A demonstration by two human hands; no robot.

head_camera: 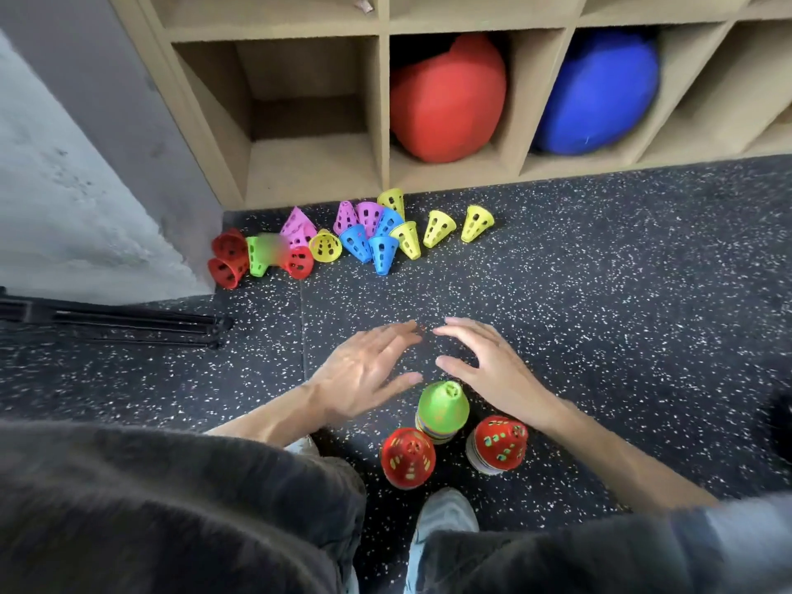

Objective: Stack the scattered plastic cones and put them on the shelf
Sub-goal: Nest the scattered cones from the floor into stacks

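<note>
Three stacks of plastic cones stand upright on the floor close to me: one topped green (442,406), one topped red on the left (407,457), one topped red on the right (499,443). Farther off, near the shelf, lie several scattered cones: red (227,259), green (258,255), pink (297,227), blue (369,244), yellow (438,228). My left hand (364,370) and my right hand (493,370) hover open just beyond the green-topped stack, fingers spread, holding nothing.
The wooden cubby shelf (383,105) stands ahead; one cubby holds a red ball (445,96), another a blue ball (600,92), the left one (300,122) holds nothing. Black tripod legs (128,325) lie at left by a grey wall. My knees and a shoe (445,518) fill the bottom.
</note>
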